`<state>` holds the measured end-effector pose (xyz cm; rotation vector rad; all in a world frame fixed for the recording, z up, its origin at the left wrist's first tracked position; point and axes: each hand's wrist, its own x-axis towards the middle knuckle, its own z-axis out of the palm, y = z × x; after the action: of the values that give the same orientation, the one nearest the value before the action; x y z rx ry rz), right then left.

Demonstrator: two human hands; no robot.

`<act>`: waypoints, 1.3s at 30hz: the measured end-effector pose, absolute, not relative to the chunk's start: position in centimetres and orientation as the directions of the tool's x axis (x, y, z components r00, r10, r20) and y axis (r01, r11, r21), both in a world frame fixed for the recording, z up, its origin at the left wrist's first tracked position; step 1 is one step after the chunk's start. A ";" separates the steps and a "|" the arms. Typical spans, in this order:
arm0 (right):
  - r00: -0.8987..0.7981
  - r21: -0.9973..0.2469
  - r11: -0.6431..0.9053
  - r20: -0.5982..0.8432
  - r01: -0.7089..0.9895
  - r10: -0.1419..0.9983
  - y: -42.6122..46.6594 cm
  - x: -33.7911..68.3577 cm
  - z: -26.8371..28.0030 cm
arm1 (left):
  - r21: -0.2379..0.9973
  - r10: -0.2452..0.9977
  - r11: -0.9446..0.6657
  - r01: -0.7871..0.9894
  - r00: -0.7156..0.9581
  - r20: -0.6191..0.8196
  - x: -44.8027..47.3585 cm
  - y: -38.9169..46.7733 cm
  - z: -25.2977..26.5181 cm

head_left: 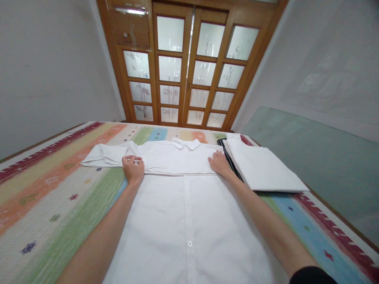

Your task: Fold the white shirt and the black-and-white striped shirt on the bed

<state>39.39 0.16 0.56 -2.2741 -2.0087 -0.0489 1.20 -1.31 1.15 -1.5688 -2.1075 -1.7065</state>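
A white button-up shirt (166,221) lies spread front up, its collar (186,144) at the far end and its row of buttons running toward me. Across the chest lies a flat folded layer of white cloth, and a white sleeve (102,154) reaches out to the left. My left hand (133,167) is closed, thumb and fingers pinching the cloth near the left shoulder. On the right side of the chest my right hand (219,161) rests palm down, fingers apart on the fabric.
A stack of folded white clothing (263,167), with a dark striped-edge piece (229,157) under it, lies to the right. Beneath everything is a striped, patterned bedcover (74,197). A pale green panel (310,146) stands along the right wall; wooden glazed doors (185,79) are at the back.
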 end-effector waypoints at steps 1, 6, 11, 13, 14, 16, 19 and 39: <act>0.087 -0.062 -0.082 0.078 0.995 0.993 -0.2 38.9 0.4 | 0.681 0.662 -0.111 0.724 -0.457 0.594 1.4 -1.5 1.2; 0.016 -0.097 -0.016 -0.008 0.995 1.000 -1.8 37.8 0.0 | 0.354 0.690 -0.370 0.859 -0.001 0.723 2.7 -1.9 0.8; 0.074 -0.097 -0.076 -0.027 0.992 0.997 -1.3 39.0 0.4 | 0.246 0.834 -0.474 0.845 0.342 0.433 3.0 -1.5 -0.2; 0.106 -0.096 -0.108 -0.023 0.989 0.994 -0.7 39.6 0.5 | 0.214 0.857 -0.463 0.860 0.372 0.356 2.9 -1.5 -0.4; 0.123 -0.097 -0.124 -0.018 0.988 0.992 -0.4 39.9 0.5 | 0.200 0.858 -0.468 0.861 0.387 0.338 2.8 -1.6 -0.4; 0.152 -0.099 -0.152 -0.008 0.983 0.988 0.2 40.4 0.6 | 0.177 0.855 -0.479 0.860 0.411 0.317 2.8 -1.7 -0.4; 0.172 -0.092 -0.171 0.003 0.981 0.985 0.8 40.9 0.7 | 0.157 0.855 -0.486 0.860 0.430 0.289 2.9 -2.0 -0.3; 0.155 -0.118 -0.155 -0.013 0.981 0.988 0.7 37.6 0.6 | 0.216 0.891 -0.015 0.976 -0.085 0.446 2.8 -2.7 0.8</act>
<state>37.59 0.67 0.62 -2.3241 -1.9864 0.1328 2.85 -2.72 0.80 -1.9953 -2.0723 -0.7157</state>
